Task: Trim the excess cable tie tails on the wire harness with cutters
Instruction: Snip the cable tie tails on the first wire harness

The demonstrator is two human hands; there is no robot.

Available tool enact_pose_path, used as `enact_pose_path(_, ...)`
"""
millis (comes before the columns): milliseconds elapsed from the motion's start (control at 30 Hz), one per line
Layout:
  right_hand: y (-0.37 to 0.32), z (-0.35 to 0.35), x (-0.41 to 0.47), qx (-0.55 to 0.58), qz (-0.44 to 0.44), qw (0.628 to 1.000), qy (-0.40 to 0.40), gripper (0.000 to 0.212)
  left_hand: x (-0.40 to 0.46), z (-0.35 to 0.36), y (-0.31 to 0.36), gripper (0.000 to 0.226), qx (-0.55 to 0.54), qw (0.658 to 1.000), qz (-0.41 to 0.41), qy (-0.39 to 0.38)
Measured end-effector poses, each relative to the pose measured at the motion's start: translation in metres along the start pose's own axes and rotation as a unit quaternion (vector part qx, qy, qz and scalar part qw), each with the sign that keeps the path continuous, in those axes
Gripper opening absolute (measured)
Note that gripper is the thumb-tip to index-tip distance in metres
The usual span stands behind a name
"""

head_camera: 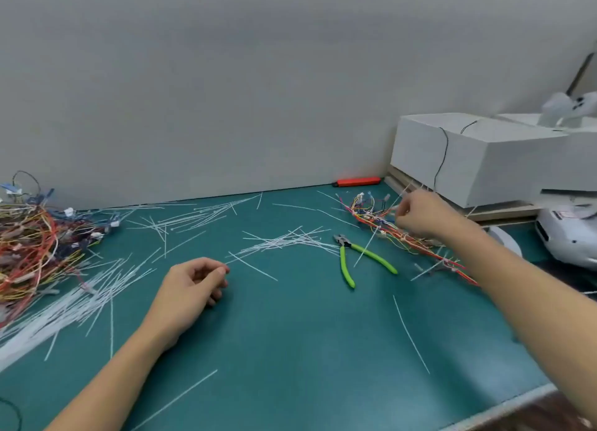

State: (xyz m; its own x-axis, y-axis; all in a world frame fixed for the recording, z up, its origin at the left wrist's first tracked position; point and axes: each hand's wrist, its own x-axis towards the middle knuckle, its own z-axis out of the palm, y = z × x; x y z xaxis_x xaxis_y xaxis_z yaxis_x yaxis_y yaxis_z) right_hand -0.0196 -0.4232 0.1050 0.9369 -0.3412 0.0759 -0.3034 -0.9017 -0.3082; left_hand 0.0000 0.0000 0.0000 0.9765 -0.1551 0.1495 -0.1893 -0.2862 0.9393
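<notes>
Right hand (pixel 420 215) on harness (pixel 378 219); cutters (pixel 352 252) flat, jaws pointing away.

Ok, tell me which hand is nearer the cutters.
Right. The right hand reaches into the harness just beyond the cutters; the left hand rests farther off to their left.

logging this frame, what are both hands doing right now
Left hand: resting on the green mat, fingers loosely curled, holding nothing.
Right hand: gripping the wire harness. Cutters lie untouched.
</notes>
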Motion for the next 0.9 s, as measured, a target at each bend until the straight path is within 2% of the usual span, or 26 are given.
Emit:
enact_pose_path(67, 0.005, 0.003, -0.001, -0.068, -0.012, 0.998, 0.002, 0.010, 0.001, -0.001, 0.001, 0.024, 0.012, 1.000, -0.002, 0.005)
enact_pose_path(233, 0.003, 0.044, 0.003, -0.111, -0.026, 0.993, -0.010, 0.022, -0.002, -0.002, 0.001, 0.025, 0.003, 1.000, -0.008, 0.002)
enact_pose_path(400, 0.006, 0.060, 0.013, -0.107, -0.018, 0.993, 0.054, 0.009, -0.003, -0.004, 0.003, 0.021, -0.013, 1.000, -0.014, -0.005)
enact_pose_path(467, 0.007, 0.056, 0.016, -0.085, -0.017, 0.995, 0.053, 0.008, -0.002, -0.003, 0.002, 0.019, -0.012, 1.000, -0.014, -0.007)
enact_pose_path(667, 0.005, 0.020, 0.034, 0.110, 0.015, 0.991, 0.077, 0.016, -0.002, -0.003, 0.000, 0.017, -0.011, 1.000, -0.014, -0.014)
enact_pose_path(900, -0.004, -0.018, 0.050, 0.140, -0.004, 0.986, 0.090, 0.024, -0.001, -0.002, -0.001, 0.018, -0.011, 1.000, -0.014, -0.012)
